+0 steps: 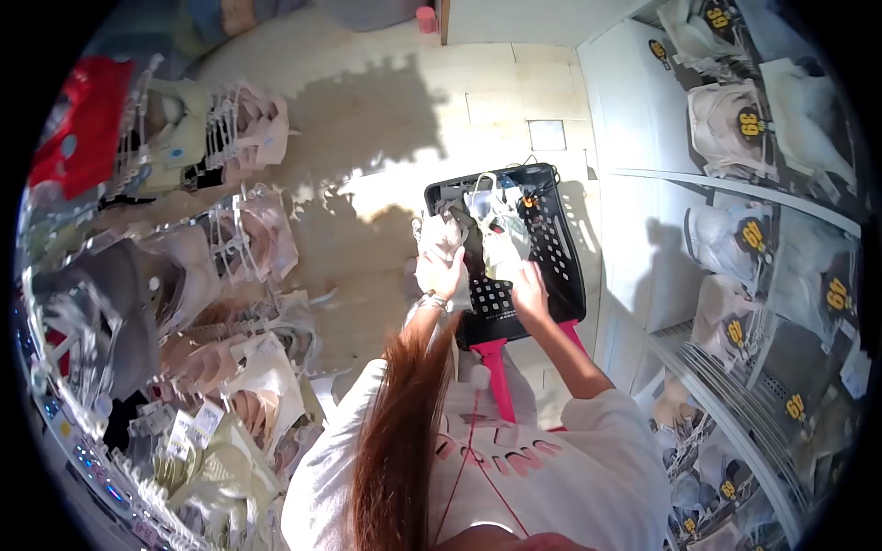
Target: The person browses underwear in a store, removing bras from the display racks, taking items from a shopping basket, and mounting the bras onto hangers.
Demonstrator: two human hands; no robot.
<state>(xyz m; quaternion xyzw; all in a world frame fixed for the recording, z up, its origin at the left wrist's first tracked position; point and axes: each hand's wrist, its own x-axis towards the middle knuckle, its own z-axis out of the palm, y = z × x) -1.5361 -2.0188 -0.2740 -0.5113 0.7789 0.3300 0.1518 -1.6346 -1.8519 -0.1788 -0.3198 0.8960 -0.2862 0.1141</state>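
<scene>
A black plastic basket (501, 323) with pink handles (497, 378) stands in front of me, holding several garments. At its left side, my left hand (441, 274) has its fingers closed around a pale pink bra (443, 235). Inside the basket lies a whitish-green bra (503, 241) with its straps toward the far end. My right hand (530, 292) is over the near right part of the basket, its fingers closed at the lower edge of the whitish-green bra. The fingertips are partly hidden.
Racks of hanging bras (257, 138) line the left side. On the right, wall shelving (735, 180) carries more bras with round price tags (750, 122). Light floor tiles (478, 110) stretch ahead. A small pink object (426, 19) is at the far end, near a person's arm (238, 16).
</scene>
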